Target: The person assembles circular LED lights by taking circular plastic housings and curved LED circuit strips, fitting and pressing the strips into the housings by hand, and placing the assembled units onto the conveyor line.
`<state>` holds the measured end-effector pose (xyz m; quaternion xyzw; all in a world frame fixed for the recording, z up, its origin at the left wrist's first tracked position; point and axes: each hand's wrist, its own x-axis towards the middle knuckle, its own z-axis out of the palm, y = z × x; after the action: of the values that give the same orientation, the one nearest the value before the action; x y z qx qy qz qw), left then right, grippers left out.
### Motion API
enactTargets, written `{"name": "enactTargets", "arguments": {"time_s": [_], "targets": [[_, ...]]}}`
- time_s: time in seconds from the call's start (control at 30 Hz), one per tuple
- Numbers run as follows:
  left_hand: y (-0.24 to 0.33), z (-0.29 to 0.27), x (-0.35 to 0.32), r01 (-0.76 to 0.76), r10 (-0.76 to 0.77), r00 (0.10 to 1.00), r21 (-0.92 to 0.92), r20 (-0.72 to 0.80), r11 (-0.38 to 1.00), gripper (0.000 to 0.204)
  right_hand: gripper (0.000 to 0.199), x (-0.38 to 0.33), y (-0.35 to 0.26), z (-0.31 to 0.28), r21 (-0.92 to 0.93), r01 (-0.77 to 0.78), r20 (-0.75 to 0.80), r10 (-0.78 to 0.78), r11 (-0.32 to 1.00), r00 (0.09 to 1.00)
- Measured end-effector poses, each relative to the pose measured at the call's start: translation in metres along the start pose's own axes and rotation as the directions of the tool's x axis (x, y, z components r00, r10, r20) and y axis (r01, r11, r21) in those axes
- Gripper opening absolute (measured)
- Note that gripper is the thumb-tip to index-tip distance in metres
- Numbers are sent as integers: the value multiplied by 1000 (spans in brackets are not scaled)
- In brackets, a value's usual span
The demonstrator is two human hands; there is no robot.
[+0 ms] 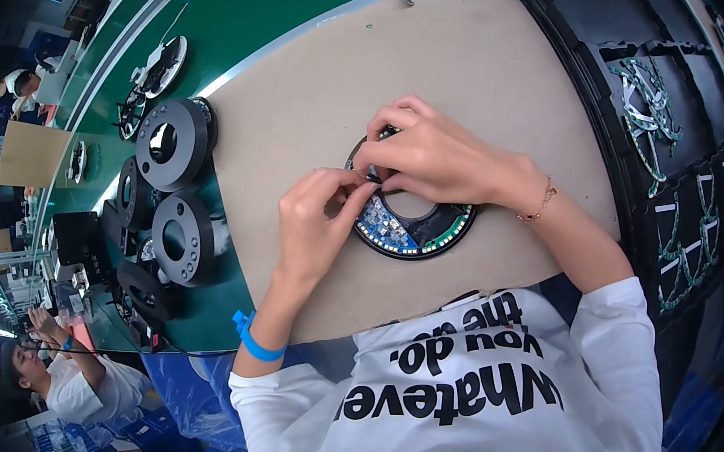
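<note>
Both hands, left hand (319, 221) and right hand (429, 155), pinch the ring assembly (411, 228) on cardboard (454, 66), black rings (175, 144) beside.

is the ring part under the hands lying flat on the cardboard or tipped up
Lying flat. The ring part rests face up on the cardboard sheet, its whole lower arc level, while the left hand and right hand work at its upper rim.

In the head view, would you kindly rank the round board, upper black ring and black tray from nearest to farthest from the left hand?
1. Round board with blue-white chips: touching the left hand.
2. Upper black ring: leftward, on green table.
3. Black tray: far right.
</note>
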<state>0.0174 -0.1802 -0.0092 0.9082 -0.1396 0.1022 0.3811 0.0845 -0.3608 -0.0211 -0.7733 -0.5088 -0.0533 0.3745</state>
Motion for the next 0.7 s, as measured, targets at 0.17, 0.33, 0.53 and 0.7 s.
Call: {"name": "enactTargets", "arguments": {"time_s": [0.17, 0.33, 0.53, 0.7], "targets": [[-3, 2, 1, -49, 48, 998, 42, 38, 998, 11, 17, -2, 2, -1, 12, 44, 26, -44, 999, 999], [-11, -3, 1, -38, 38, 995, -5, 93, 999, 16, 8, -6, 9, -1, 14, 68, -21, -68, 998, 997], [-14, -21, 7, -244, 227, 909, 3, 350, 970, 48, 6, -8, 15, -1, 65, 63, -67, -59, 996, 996], [-16, -22, 17, -421, 364, 854, 81, 370, 904, 45, 12, -10, 17, -5, 166, 85, -77, -73, 982, 994]]}}
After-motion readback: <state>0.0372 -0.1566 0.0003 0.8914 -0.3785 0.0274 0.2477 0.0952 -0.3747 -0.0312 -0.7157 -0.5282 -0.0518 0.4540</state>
